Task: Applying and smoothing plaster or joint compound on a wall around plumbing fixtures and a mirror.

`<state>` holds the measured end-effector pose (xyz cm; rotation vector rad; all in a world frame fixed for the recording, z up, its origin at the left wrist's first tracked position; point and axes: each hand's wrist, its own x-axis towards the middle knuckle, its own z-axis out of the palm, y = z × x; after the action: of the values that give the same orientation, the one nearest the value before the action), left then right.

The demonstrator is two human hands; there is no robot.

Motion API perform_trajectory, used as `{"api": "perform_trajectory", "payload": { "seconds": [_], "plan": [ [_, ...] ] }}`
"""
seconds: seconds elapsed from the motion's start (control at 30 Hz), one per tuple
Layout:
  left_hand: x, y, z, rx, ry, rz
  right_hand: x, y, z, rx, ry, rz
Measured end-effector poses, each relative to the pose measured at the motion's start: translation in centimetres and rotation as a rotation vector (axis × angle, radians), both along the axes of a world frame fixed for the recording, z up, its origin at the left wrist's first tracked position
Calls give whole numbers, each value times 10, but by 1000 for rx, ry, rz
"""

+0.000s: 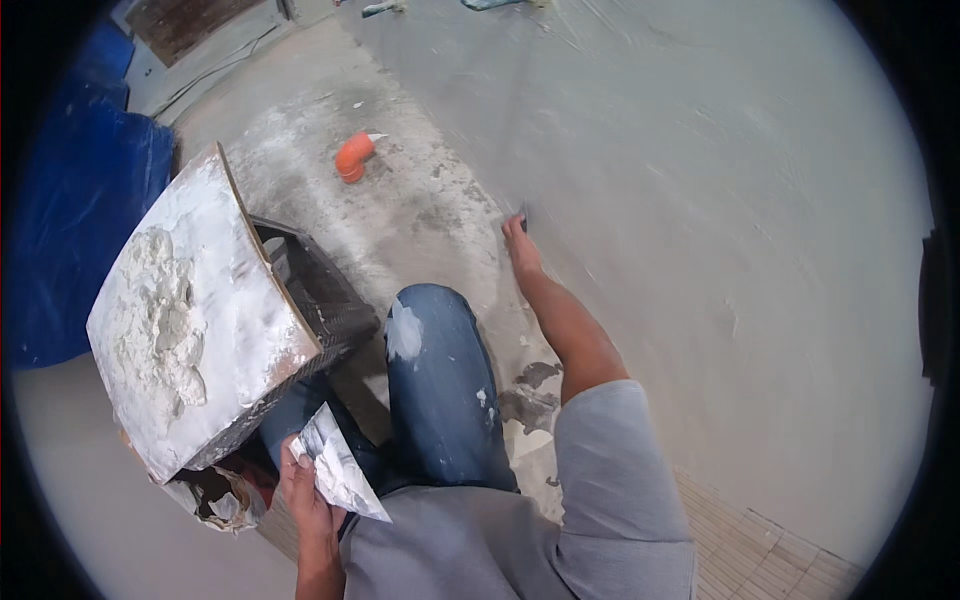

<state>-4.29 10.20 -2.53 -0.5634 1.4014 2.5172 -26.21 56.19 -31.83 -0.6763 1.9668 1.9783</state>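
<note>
In my left hand, closed at its edge, is a wide putty knife, its pale blade smeared with white putty. The handle is hidden by my fingers. Stretched far forward, my right hand is closed around a small dark tool at the grey wall surface; little of that tool shows. A white-coated board rests tilted on a dark crate to my left. A heap of soft white putty lies on the board.
An orange elbow pipe stands out from the stained concrete floor. A blue tarp hangs at the far left. By the crate's near side is a torn bag. My bent knee sits between crate and wall.
</note>
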Motion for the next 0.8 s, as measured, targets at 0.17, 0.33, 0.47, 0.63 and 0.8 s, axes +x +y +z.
{"api": "perform_trajectory", "payload": {
  "seconds": [0.17,0.33,0.47,0.63,0.8],
  "plan": [
    [-5,8,18,-8,8,-17,127,44,-20,30,-116,39],
    [-8,24,23,92,24,-86,268,105,0,66,-367,-86],
    [-13,33,32,92,27,-94,326,89,54,-17,-425,-209],
    [-29,58,28,145,48,-144,305,46,136,-288,-224,-645],
    [-39,82,21,165,146,-79,223,-55,304,-2160,406,-603]
  ]
}}
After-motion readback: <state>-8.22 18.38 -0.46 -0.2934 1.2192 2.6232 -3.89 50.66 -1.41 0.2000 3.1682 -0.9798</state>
